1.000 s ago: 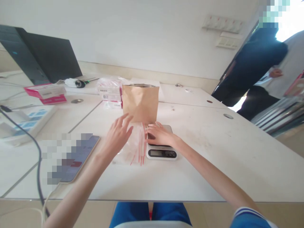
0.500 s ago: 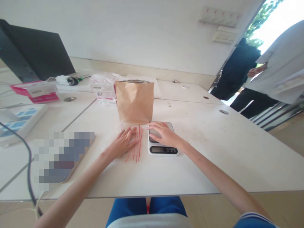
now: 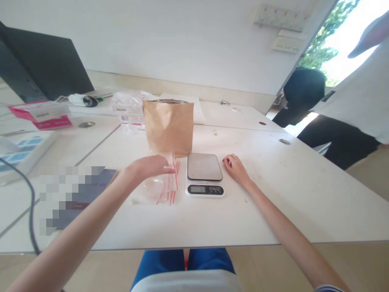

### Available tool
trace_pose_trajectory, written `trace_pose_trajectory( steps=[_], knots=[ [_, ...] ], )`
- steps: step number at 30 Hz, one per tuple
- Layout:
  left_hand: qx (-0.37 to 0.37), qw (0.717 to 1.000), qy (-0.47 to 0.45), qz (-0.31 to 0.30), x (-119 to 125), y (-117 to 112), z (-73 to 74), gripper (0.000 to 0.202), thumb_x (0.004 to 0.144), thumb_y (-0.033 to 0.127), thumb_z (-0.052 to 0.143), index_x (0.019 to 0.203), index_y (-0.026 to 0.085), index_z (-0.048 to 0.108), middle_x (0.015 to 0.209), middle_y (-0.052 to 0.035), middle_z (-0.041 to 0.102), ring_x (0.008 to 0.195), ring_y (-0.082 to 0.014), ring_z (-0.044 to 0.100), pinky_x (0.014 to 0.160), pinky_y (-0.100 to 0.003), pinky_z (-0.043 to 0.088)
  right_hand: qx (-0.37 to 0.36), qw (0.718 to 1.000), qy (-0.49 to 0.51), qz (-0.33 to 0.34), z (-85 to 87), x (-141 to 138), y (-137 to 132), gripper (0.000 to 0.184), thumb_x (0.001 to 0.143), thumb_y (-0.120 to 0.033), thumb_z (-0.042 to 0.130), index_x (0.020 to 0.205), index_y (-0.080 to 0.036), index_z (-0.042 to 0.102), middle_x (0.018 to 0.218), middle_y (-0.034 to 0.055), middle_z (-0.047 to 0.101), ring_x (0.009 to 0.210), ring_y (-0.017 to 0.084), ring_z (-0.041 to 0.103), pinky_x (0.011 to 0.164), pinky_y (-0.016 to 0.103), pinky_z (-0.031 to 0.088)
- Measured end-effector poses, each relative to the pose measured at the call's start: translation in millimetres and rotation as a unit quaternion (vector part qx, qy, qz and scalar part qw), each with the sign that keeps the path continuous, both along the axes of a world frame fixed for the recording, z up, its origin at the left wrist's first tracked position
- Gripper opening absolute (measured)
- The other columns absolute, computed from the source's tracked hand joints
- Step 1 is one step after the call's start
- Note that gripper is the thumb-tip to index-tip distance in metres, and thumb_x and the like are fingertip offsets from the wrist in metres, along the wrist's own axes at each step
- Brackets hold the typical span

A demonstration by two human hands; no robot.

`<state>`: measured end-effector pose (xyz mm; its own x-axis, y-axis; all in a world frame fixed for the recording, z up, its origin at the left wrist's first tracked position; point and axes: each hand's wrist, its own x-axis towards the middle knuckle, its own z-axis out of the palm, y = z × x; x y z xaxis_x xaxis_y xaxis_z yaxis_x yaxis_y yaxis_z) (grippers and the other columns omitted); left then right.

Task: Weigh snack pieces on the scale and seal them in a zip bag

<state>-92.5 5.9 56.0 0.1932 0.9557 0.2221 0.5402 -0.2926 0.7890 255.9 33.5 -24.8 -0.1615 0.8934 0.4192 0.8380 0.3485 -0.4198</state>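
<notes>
My left hand (image 3: 150, 166) pinches a clear zip bag (image 3: 170, 162) with a red seal line, lifting it off a small pile of the same bags (image 3: 162, 190) on the white table (image 3: 267, 194). A small digital kitchen scale (image 3: 205, 176) sits just right of the pile, its platform bare. To the right of the scale my right hand (image 3: 237, 168) rests on the table with fingers loosely curled, holding nothing. A brown paper pouch (image 3: 169, 126) stands upright and open-topped behind the scale and the bags.
A phone (image 3: 91, 190) lies flat at the left. Pink boxes (image 3: 45, 115), packaged bags (image 3: 127, 109) and a dark laptop (image 3: 45, 69) stand at the back left. A cable (image 3: 30, 211) hangs over the left edge. Two people (image 3: 343, 109) stand at the right by a doorway.
My right hand came off the scale platform and settled on the table to its right. My left hand went from flat on the bag pile to pinching one bag and raising it.
</notes>
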Motion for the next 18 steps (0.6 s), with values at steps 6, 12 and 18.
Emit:
trace_pose_trajectory(
  steps=[6,12,18],
  knots=[
    [0.165,0.971,0.167,-0.038,27.2,9.9,83.0,0.033,0.08,0.038,0.058,0.051,0.021,0.055,0.053,-0.0009,0.051,0.054,-0.0156,0.051,0.06,-0.026,0.041,-0.008,1.0,-0.007,0.007,3.0,-1.8,-2.8,0.019,0.088,-0.024,0.037,0.078,-0.021,0.054,0.085,0.0105,0.059,0.083,0.024,0.054,0.08,0.039,0.043],
    [0.327,0.933,0.131,0.075,49.8,73.4,111.0,0.02,0.085,0.025,0.047,0.095,0.02,0.063,0.104,-0.0099,0.062,0.105,-0.0229,0.054,0.093,-0.036,0.04,-0.015,1.0,-0.002,0.01,4.7,0.0,-2.3,0.019,0.087,-0.023,0.037,0.079,-0.021,0.054,0.085,0.0102,0.06,0.083,0.023,0.054,0.079,0.038,0.044],
    [0.214,0.937,0.256,0.104,55.6,99.3,100.8,0.029,0.09,0.026,0.037,0.102,0.019,0.062,0.102,-0.0119,0.067,0.095,-0.026,0.061,0.086,-0.041,0.043,-0.023,1.0,0.009,0.014,3.8,1.1,0.5,0.018,0.086,-0.024,0.038,0.078,-0.02,0.054,0.081,0.009,0.059,0.076,0.021,0.052,0.076,0.038,0.044]
  ],
)
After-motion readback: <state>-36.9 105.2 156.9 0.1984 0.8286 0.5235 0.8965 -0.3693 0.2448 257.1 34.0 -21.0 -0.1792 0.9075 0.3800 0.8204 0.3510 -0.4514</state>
